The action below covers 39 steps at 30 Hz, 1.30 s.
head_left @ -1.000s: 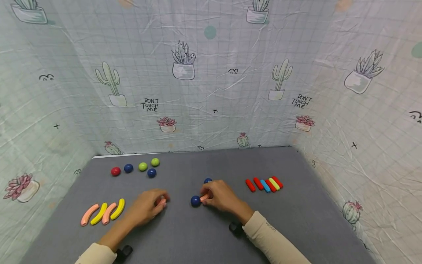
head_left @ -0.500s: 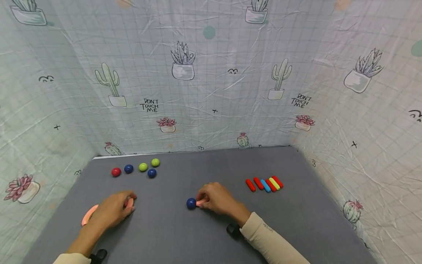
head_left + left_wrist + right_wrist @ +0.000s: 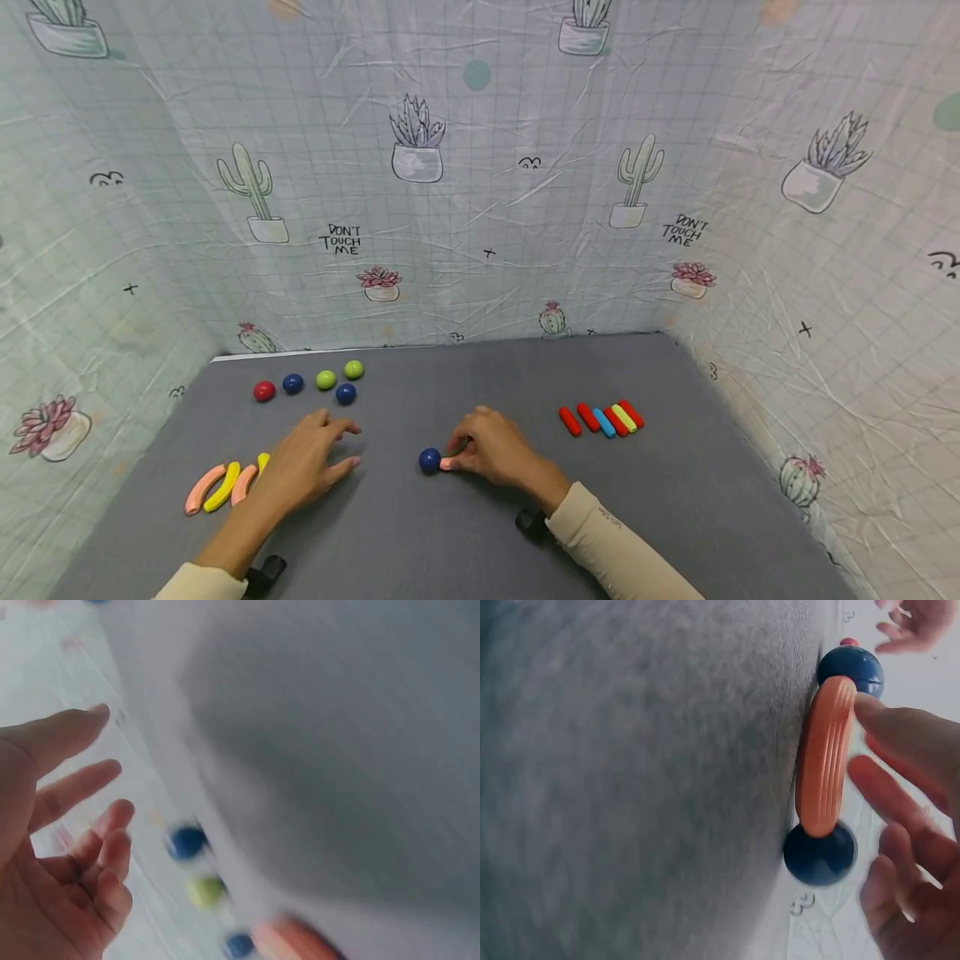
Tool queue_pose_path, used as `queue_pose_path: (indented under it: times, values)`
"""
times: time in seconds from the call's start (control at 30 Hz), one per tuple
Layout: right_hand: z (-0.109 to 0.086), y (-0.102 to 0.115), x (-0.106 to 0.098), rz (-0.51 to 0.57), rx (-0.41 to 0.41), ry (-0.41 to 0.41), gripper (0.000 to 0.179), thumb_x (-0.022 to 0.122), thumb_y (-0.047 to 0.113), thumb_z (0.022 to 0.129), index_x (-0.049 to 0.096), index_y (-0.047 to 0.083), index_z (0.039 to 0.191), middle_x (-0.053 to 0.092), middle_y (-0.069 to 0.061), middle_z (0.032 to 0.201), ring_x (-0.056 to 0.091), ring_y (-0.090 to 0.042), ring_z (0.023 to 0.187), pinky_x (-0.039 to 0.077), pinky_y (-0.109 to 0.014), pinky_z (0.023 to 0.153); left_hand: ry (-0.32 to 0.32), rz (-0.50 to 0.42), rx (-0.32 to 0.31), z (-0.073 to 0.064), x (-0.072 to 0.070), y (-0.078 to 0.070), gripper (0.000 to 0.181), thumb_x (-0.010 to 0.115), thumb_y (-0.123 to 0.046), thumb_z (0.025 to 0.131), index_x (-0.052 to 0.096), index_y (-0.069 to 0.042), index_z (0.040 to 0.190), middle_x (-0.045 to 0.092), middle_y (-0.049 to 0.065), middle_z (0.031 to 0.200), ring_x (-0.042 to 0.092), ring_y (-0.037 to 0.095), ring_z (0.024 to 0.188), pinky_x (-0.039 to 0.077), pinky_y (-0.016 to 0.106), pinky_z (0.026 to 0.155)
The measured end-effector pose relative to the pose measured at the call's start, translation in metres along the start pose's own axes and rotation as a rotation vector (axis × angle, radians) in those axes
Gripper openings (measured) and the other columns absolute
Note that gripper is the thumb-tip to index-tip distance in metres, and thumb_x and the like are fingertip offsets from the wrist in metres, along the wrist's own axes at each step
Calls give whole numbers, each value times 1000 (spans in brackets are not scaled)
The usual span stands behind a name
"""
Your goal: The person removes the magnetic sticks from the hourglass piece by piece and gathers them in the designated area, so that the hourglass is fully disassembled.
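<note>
My right hand [image 3: 495, 448] pinches a ribbed, curved orange rod [image 3: 826, 757] near one end. Dark blue balls sit at both ends of this rod: one [image 3: 853, 671] by the thumb and another [image 3: 820, 853] at the far end. From the head, only the near blue ball [image 3: 430, 461] and a short bit of the rod show; the hand covers the rest. With fingers spread and nothing in them, my left hand [image 3: 306, 458] is over the table, right of a row of curved rods. In the left wrist view, a blurred orange piece [image 3: 292, 941] lies at the bottom.
Curved orange rods [image 3: 204, 489] and yellow rods [image 3: 222, 487] lie at the left, partly behind the left forearm. Further back are a red ball [image 3: 264, 391], blue balls [image 3: 292, 383] and green balls [image 3: 326, 380]. Short straight sticks [image 3: 604, 422] in red, blue and yellow lie at the right.
My left hand went left to the curved rods, then came back partway right; the orange piece it held is out of its fingers. The right hand's joined piece has shifted slightly left.
</note>
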State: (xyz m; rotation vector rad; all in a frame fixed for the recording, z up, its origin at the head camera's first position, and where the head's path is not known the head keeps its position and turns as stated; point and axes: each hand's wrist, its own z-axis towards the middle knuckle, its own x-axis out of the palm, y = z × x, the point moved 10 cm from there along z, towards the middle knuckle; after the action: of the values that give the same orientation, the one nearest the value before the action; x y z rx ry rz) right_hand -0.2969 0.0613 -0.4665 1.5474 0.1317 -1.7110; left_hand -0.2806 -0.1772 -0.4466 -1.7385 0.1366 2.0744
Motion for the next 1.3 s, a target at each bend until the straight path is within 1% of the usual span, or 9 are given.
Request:
queue_pose_path:
  times: [0.13,0.23,0.33,0.47,0.57,0.73,0.93,1.1,1.3]
  values:
    - [-1,-3,-11,-32,5,-49,21,92,33,85,85,24,102,76,7,109,54,-10,93,50,-27,78,9,-43,78,15,12,-39,44,90,-34,85,75,-20,124,64,1,107,60,17,97,51,37,76]
    - [-2,-10,-11,-60,8,-22,24,92,29,84,84,24,107,75,5,122,60,-16,107,55,-36,91,40,-68,134,25,27,-65,45,90,-34,86,75,-21,125,64,2,111,59,14,96,51,35,76]
    - [-3,-16,-7,-62,12,19,26,92,29,85,83,23,109,75,3,122,64,-19,111,56,-40,97,68,-111,201,32,40,-86,42,90,-32,86,75,-20,124,64,2,113,58,12,94,51,35,76]
    - [-4,-18,-3,-49,19,45,24,91,29,86,83,23,107,75,5,113,64,-17,103,56,-36,91,77,-154,277,39,52,-105,30,89,-27,88,76,-20,114,65,0,107,60,11,89,52,35,76]
    - [-5,-19,-3,-43,37,36,23,92,31,85,83,23,105,75,5,110,63,-16,100,55,-35,88,67,-173,282,42,57,-109,20,88,-24,89,76,-20,105,64,-3,99,60,11,84,53,36,75]
    - [-7,-21,-5,-59,60,9,19,91,35,86,83,25,101,74,6,107,62,-14,98,54,-34,86,36,-195,225,45,57,-100,19,89,-22,87,74,-19,97,63,-4,94,60,11,81,53,36,73]
    - [-10,-19,-4,-41,58,9,19,88,38,88,82,25,101,75,9,102,67,-12,96,57,-33,85,25,-189,159,46,49,-76,20,88,-20,88,75,-17,102,66,-1,99,64,15,88,56,41,80]
    - [-12,-19,-3,14,67,36,20,89,36,88,81,24,102,74,8,101,66,-10,89,53,-24,76,-6,-183,100,48,31,-39,20,86,-14,89,76,-13,106,68,3,103,69,22,97,57,50,88]
    - [-16,-18,-2,71,49,71,26,91,33,86,81,22,107,74,7,102,65,-9,86,51,-22,74,-63,-136,49,53,5,15,18,86,-9,87,77,-9,103,69,9,101,67,28,94,54,53,85]
